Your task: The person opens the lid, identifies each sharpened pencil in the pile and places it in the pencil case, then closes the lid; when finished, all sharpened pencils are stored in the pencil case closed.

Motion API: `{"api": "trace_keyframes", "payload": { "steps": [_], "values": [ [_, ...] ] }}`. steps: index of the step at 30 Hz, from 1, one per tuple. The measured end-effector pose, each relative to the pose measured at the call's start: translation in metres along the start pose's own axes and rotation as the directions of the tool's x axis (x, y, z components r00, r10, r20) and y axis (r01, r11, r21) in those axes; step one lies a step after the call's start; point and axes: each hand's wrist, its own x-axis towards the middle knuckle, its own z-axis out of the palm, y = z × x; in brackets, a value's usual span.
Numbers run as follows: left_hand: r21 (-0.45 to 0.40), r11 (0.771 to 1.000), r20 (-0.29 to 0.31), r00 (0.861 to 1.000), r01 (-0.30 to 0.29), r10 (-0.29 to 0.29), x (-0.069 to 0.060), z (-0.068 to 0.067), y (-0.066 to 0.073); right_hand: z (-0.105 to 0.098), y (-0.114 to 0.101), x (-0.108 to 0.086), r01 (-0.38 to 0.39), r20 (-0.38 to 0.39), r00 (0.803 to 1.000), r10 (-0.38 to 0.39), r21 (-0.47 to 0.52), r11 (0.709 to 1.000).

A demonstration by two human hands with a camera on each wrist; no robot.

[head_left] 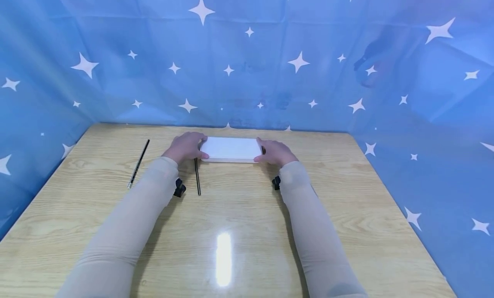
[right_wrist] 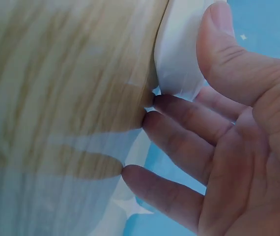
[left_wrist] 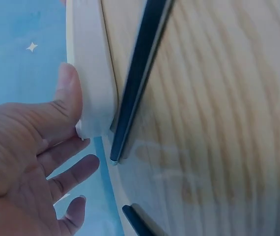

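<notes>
A white oblong box (head_left: 231, 148) with rounded edges lies near the table's back edge. The left hand (head_left: 188, 146) grips its left end, the thumb (left_wrist: 68, 88) on the near edge and the index finger behind; the other fingers spread beyond the end. At the opposite end the right hand (head_left: 275, 152) holds the box in the same way, its thumb (right_wrist: 219, 44) on the near edge and some fingertips touching the table. Just below the left hand lies a thin dark stick (head_left: 197, 178), its far end close to the box's left corner.
Left of the left forearm is another slim dark stick (head_left: 139, 163), slanting on the wooden table (head_left: 247, 212). A blue curtain with white stars (head_left: 239, 75) borders the table at the back and sides. Dark wrist-worn devices (head_left: 179, 188) show under both sleeves.
</notes>
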Motion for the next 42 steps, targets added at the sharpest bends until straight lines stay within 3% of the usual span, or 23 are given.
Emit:
{"api": "trace_keyframes", "payload": {
  "steps": [5, 10, 16, 25, 31, 35, 42],
  "values": [
    [-0.032, 0.999, 0.017, 1.0, 0.014, -0.014, -0.0019, -0.0012, 0.0009, -0.0023, -0.0042, -0.0004, -0.006, 0.004, 1.0, 0.006, -0.01, 1.0],
    [-0.074, 0.997, 0.0, 1.0, 0.023, -0.023, -0.001, -0.0009, 0.0019, 0.0004, -0.0006, -0.0003, 0.002, -0.02, 1.0, -0.001, 0.036, 0.999],
    [-0.122, 0.992, 0.025, 0.999, 0.039, -0.037, -0.0028, -0.0005, 0.0003, 0.0034, 0.0024, -0.0019, -0.008, -0.032, 0.999, 0.011, 0.078, 0.997],
    [-0.099, 0.995, 0.0, 1.0, 0.019, -0.019, -0.0064, -0.0008, -0.0035, 0.0023, 0.0037, -0.0014, -0.03, -0.033, 0.999, 0.035, 0.16, 0.987],
    [-0.029, 1.0, 0.042, 0.999, 0.005, -0.004, -0.007, -0.0049, -0.0061, 0.0033, 0.0003, -0.0009, -0.029, -0.019, 0.999, 0.032, 0.148, 0.989],
    [-0.006, 1.0, 0.034, 0.999, 0.01, -0.01, -0.0037, -0.0056, -0.0045, 0.0027, 0.0014, -0.0002, -0.032, -0.042, 0.998, 0.037, 0.115, 0.993],
    [-0.058, 0.998, 0.045, 0.998, 0.037, -0.034, -0.0063, -0.0034, -0.0004, 0.0022, 0.0027, -0.0024, -0.008, -0.018, 1.0, 0.01, 0.07, 0.998]
  ]
}}
